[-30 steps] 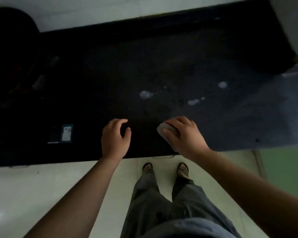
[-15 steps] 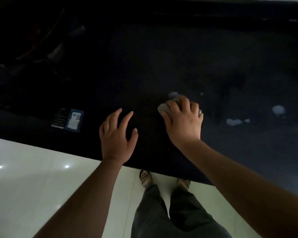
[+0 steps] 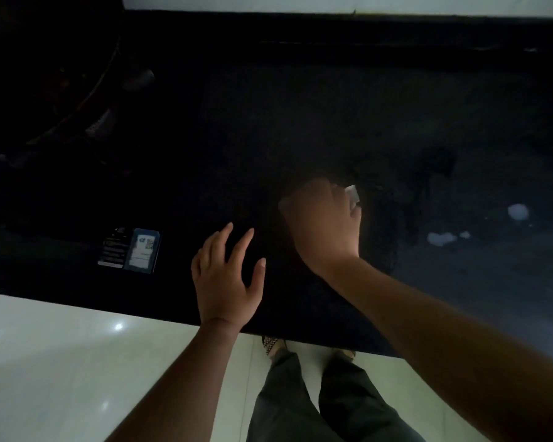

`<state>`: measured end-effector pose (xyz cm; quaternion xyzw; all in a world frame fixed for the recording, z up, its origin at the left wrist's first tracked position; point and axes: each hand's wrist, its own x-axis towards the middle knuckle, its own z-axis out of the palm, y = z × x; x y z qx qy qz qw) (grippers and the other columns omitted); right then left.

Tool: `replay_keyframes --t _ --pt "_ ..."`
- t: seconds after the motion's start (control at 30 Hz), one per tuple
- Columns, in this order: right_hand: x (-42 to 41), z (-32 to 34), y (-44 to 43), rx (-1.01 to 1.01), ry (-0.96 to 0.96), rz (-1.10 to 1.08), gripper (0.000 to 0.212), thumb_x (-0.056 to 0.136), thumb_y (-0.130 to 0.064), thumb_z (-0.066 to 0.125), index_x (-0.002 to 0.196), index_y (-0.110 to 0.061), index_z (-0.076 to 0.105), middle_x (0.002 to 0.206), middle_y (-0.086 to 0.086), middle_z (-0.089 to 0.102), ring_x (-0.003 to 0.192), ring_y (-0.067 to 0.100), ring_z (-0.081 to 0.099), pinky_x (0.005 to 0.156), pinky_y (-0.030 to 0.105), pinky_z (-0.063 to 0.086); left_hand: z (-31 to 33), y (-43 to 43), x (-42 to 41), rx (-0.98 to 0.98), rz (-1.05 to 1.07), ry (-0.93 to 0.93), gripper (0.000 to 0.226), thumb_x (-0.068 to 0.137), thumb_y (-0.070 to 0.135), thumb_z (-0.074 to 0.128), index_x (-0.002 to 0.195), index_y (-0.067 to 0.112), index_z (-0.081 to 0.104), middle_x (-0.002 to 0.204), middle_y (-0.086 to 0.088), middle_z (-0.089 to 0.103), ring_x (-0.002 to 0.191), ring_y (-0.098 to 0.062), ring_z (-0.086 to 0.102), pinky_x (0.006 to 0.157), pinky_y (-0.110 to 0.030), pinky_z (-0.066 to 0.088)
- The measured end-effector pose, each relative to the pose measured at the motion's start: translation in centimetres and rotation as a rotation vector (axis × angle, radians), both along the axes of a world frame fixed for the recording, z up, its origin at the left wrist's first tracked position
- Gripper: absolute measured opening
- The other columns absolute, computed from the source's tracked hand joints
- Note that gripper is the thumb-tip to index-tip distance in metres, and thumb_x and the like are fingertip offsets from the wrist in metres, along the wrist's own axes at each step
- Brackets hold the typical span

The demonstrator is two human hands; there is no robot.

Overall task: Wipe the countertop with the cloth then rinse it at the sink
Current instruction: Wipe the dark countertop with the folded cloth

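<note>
A black countertop (image 3: 332, 100) fills the upper view in dim light. My right hand (image 3: 324, 226) is blurred and presses a pale grey cloth (image 3: 352, 192) onto the counter near the middle; only the cloth's edges peek out beside my fingers. My left hand (image 3: 225, 275) rests flat on the counter near its front edge, fingers spread, holding nothing. White foamy spots (image 3: 441, 238) and another blob (image 3: 518, 212) lie on the counter to the right of the cloth. No sink is visible.
A dark stovetop with round burner shapes (image 3: 77, 100) occupies the far left. Two small stickers (image 3: 131, 252) are on the counter left of my left hand. Below the counter edge are glossy white floor tiles (image 3: 61, 362) and my legs and sandalled feet.
My right hand has pushed the cloth away from the counter's front edge and over the nearest foam spot, which no longer shows. My left hand has opened flat. The view shifted left.
</note>
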<state>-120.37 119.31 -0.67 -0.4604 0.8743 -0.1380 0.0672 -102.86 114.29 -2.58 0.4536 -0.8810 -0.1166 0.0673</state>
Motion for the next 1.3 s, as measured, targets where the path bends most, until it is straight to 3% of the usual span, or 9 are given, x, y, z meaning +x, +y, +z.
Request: replay_keyframes --t 0.13,0.3,0.4,0.57,0.8,0.93,1.1,1.17,1.3 --pt "-0.8 -0.4 5.5 0.014 0.066 0.009 0.034 0.089 -0.053 0.036 0.112 -0.032 0.05 0.125 0.001 0.047 0.111 0.033 0.045 0.081 0.052 0.042 0.1 0.2 -0.1 0.008 0.006 0.033 0.051 0.087 0.048 0.042 0.133 0.029 0.051 0.144 -0.006 0.043 0.133 -0.027 0.036 0.105 -0.051 0.032" --pt "-4.6 -0.3 0.6 -0.023 -0.047 -0.328 0.034 0.09 -0.049 0.04 0.115 -0.028 0.052 0.133 0.003 0.042 0.119 0.032 0.034 0.091 0.055 0.03 -0.3 0.0 0.0 0.03 0.017 0.008 0.051 0.086 0.051 0.041 0.132 0.031 0.048 0.145 -0.003 0.041 0.135 -0.025 0.033 0.107 -0.051 0.03" --pt "-2.6 0.1 -1.5 -0.003 -0.048 -0.161 0.035 0.09 -0.052 0.037 0.114 -0.032 0.051 0.13 -0.001 0.041 0.12 0.028 0.034 0.09 0.053 0.033 0.0 -0.1 -0.1 0.024 0.011 0.017 0.051 0.085 0.051 0.044 0.131 0.03 0.049 0.144 -0.003 0.042 0.134 -0.024 0.035 0.106 -0.049 0.029" --pt "2.2 0.0 4.5 -0.008 0.016 0.04 0.031 0.09 -0.051 0.042 0.113 -0.033 0.053 0.127 -0.001 0.048 0.115 0.028 0.042 0.086 0.049 0.038 1.4 -0.4 0.3 0.142 -0.03 0.109 0.051 0.082 0.047 0.049 0.129 0.027 0.053 0.143 -0.002 0.043 0.133 -0.023 0.036 0.106 -0.046 0.027" --pt "-0.9 -0.3 -3.2 -0.045 -0.084 -0.314 0.033 0.091 -0.05 0.038 0.115 -0.033 0.053 0.135 0.0 0.041 0.121 0.029 0.033 0.094 0.051 0.029 1.5 -7.0 2.6 0.013 -0.112 0.015 0.047 0.089 0.043 0.04 0.129 0.023 0.054 0.141 -0.005 0.047 0.131 -0.027 0.039 0.102 -0.048 0.035" --pt "2.8 -0.3 -6.8 -0.034 -0.058 -0.05 0.031 0.09 -0.051 0.037 0.112 -0.035 0.052 0.129 -0.003 0.043 0.117 0.025 0.037 0.087 0.046 0.033 0.6 -7.4 2.5 0.021 -0.096 0.04 0.046 0.091 0.038 0.042 0.135 0.023 0.049 0.145 -0.006 0.042 0.133 -0.027 0.037 0.104 -0.046 0.034" --pt "5.5 -0.6 0.7 -0.02 0.006 0.072 0.032 0.088 -0.053 0.037 0.114 -0.039 0.047 0.128 -0.005 0.042 0.116 0.023 0.034 0.086 0.051 0.042 0.4 -7.6 2.7 0.027 -0.089 0.118 0.045 0.09 0.034 0.045 0.132 0.019 0.053 0.142 -0.007 0.046 0.13 -0.028 0.042 0.102 -0.045 0.038" --pt "3.2 -0.6 1.2 -0.026 0.013 -0.001 0.032 0.088 -0.052 0.041 0.113 -0.036 0.051 0.127 -0.002 0.044 0.114 0.027 0.036 0.086 0.051 0.04 0.5 -7.7 2.6 0.043 -0.084 0.117 0.045 0.091 0.035 0.044 0.132 0.02 0.053 0.143 -0.006 0.046 0.131 -0.028 0.041 0.103 -0.045 0.038" --pt "-0.6 -0.4 -6.2 -0.055 -0.085 -0.415 0.033 0.09 -0.049 0.042 0.115 -0.031 0.053 0.133 0.001 0.041 0.119 0.031 0.034 0.092 0.05 0.03 0.6 -7.6 2.5 0.055 -0.079 0.069 0.046 0.091 0.039 0.04 0.133 0.022 0.051 0.144 -0.005 0.044 0.133 -0.026 0.038 0.103 -0.046 0.037"
